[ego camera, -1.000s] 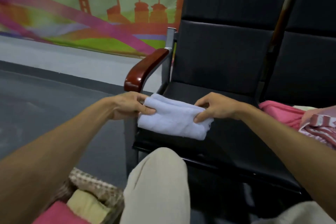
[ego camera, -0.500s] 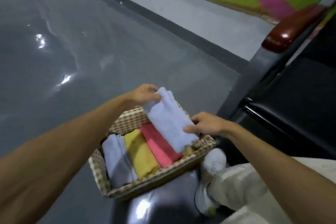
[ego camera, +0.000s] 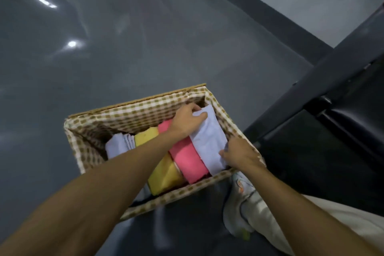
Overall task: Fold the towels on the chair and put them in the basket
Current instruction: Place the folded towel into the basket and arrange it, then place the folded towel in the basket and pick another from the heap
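A folded pale lilac towel (ego camera: 209, 141) lies in the right end of the wicker basket (ego camera: 128, 115), which stands on the floor. My left hand (ego camera: 188, 119) grips the towel's far end, thumb on top. My right hand (ego camera: 239, 153) pinches its near end by the basket's right wall. Beside it in the basket lie a folded pink towel (ego camera: 188, 159), a yellow towel (ego camera: 164, 174) and another pale towel (ego camera: 119, 144) at the left.
The black chair (ego camera: 340, 131) with its grey frame stands right of the basket. My shoe (ego camera: 239, 210) and light trouser leg are just below the basket's right corner. Glossy grey floor spreads to the left and behind.
Both hands carried the lilac towel from the chair seat down to the basket and have lowered it in beside the pink towel.
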{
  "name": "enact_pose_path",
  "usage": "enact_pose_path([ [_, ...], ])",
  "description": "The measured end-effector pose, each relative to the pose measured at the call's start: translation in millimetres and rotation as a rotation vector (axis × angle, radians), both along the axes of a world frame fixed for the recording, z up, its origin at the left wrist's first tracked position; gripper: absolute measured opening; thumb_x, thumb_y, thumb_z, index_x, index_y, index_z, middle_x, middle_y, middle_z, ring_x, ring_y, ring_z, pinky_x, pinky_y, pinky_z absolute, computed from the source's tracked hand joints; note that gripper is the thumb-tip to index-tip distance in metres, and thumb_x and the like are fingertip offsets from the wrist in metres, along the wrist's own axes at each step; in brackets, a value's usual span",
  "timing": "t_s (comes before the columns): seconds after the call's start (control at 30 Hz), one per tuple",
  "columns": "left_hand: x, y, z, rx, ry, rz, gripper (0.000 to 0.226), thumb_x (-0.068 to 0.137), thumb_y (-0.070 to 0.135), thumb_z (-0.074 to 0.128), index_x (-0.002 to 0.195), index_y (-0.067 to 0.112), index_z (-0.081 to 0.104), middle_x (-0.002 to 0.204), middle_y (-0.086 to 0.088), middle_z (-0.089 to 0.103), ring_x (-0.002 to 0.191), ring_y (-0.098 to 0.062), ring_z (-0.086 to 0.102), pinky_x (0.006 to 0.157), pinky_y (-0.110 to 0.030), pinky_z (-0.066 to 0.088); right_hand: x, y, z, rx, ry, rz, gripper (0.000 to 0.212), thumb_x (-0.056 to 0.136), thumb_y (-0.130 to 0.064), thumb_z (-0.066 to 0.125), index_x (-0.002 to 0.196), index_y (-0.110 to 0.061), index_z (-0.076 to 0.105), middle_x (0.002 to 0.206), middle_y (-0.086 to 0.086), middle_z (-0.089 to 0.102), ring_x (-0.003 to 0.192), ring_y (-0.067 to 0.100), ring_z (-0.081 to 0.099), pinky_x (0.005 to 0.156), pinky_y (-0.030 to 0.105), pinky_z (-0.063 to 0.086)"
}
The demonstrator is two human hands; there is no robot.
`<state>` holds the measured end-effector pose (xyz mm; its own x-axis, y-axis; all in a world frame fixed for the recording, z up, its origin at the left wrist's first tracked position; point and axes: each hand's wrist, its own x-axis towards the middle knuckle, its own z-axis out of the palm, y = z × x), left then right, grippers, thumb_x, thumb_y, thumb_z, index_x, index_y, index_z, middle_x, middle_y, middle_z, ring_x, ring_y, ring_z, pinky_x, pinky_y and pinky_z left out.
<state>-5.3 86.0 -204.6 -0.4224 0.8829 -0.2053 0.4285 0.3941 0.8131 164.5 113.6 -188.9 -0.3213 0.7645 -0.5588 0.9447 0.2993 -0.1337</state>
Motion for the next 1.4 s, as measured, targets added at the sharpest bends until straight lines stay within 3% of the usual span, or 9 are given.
enact_pose_path([
  [0.1, 0.1, -13.3, -7.5, -0.019, 0.127, -0.11, 0.039, 0.086, 0.014, 0.054, 0.123, 0.001, 0.061, 0.123, -0.015, 0.062, 0.116, -0.028, 0.052, 0.09, -0.023, 0.033, -8.9, 1.5, -7.2, 0.053, -0.105, 0.141, 0.029, 0.098, -0.024, 0.049, 0.119, -0.008, 0.06, 0.122, 0.013, 0.061, 0.112, 0.029, 0.058, 0.088, 0.036, 0.047],
  [0.2, -6.4, -23.1, -10.3, -0.016, 0.24, -0.122, 0.039, 0.087, 0.012, 0.054, 0.124, 0.0, 0.06, 0.126, -0.017, 0.059, 0.119, -0.031, 0.05, 0.096, -0.029, 0.035, -12.1, 0.7, 3.5, 0.132, -0.238, 0.251, 0.031, 0.098, -0.02, 0.051, 0.127, -0.015, 0.057, 0.127, 0.005, 0.06, 0.117, 0.025, 0.058, 0.088, 0.034, 0.046],
  [0.33, -4.8, -23.5, 11.8, 0.023, 0.269, -0.198, 0.033, 0.087, 0.009, 0.061, 0.12, 0.01, 0.066, 0.123, -0.007, 0.063, 0.113, -0.022, 0.057, 0.093, -0.028, 0.042, -0.3, 0.4, 35.9, 0.204, -0.168, 0.413, 0.039, 0.087, -0.022, 0.062, 0.125, -0.016, 0.053, 0.122, 0.005, 0.06, 0.112, 0.026, 0.06, 0.084, 0.037, 0.048],
  [0.5, 10.3, -8.6, 79.3, 0.08, 0.298, -0.378, 0.026, 0.085, 0.003, 0.06, 0.107, 0.01, 0.072, 0.103, -0.004, 0.072, 0.095, -0.016, 0.066, 0.087, -0.025, 0.048, 32.9, 7.4, 93.4, 0.262, -0.016, 0.464, 0.032, 0.092, -0.02, 0.048, 0.122, -0.019, 0.058, 0.122, 0.011, 0.06, 0.112, 0.031, 0.058, 0.087, 0.037, 0.048],
  [0.63, 57.3, 16.1, 142.4, 0.121, 0.355, -0.52, 0.021, 0.088, 0.01, 0.061, 0.105, 0.015, 0.073, 0.1, -0.002, 0.073, 0.092, -0.013, 0.065, 0.077, -0.012, 0.04, 94.7, 15.4, 154.5, 0.386, 0.049, 0.427, 0.034, 0.093, -0.02, 0.047, 0.126, -0.022, 0.055, 0.123, 0.01, 0.061, 0.114, 0.03, 0.057, 0.089, 0.038, 0.047],
  [0.8, 162.1, 50.6, 216.8, 0.246, 0.353, -0.727, 0.017, 0.091, 0.015, 0.061, 0.104, 0.019, 0.072, 0.095, 0.003, 0.07, 0.088, -0.007, 0.062, 0.076, -0.012, 0.04, 213.7, 13.3, 224.9, 0.5, 0.05, 0.204, 0.029, 0.093, -0.018, 0.048, 0.122, -0.018, 0.055, 0.118, 0.006, 0.058, 0.109, 0.028, 0.057, 0.084, 0.039, 0.048],
  [1.0, 319.0, 78.3, 264.2, 0.283, 0.341, -1.01, 0.016, 0.093, 0.02, 0.061, 0.106, 0.023, 0.068, 0.103, 0.006, 0.067, 0.097, -0.008, 0.06, 0.088, -0.022, 0.045, 379.8, -11.3, 264.0, 0.581, 0.064, -0.225, 0.027, 0.091, -0.02, 0.054, 0.116, -0.018, 0.062, 0.118, 0.003, 0.061, 0.107, 0.024, 0.058, 0.088, 0.037, 0.05],
  [1.3, 557.0, 87.7, 259.8, 0.275, 0.199, -1.294, 0.022, 0.094, 0.024, 0.056, 0.113, 0.023, 0.066, 0.11, 0.011, 0.063, 0.106, -0.005, 0.056, 0.09, -0.017, 0.038, 582.1, -47.4, 245.7, 0.769, 0.062, -0.794, 0.019, 0.082, -0.019, 0.054, 0.091, -0.012, 0.069, 0.096, 0.014, 0.071, 0.095, 0.034, 0.065, 0.079, 0.038, 0.052],
  [1.4, 622.6, 95.8, 243.6, 0.25, 0.141, -1.302, 0.027, 0.094, 0.023, 0.056, 0.119, 0.019, 0.064, 0.119, 0.004, 0.065, 0.11, -0.012, 0.059, 0.094, -0.023, 0.043, 630.9, -43.8, 233.1, 0.833, 0.168, -0.997, 0.019, 0.087, -0.025, 0.061, 0.094, -0.009, 0.068, 0.098, 0.013, 0.07, 0.096, 0.031, 0.063, 0.082, 0.038, 0.05],
])
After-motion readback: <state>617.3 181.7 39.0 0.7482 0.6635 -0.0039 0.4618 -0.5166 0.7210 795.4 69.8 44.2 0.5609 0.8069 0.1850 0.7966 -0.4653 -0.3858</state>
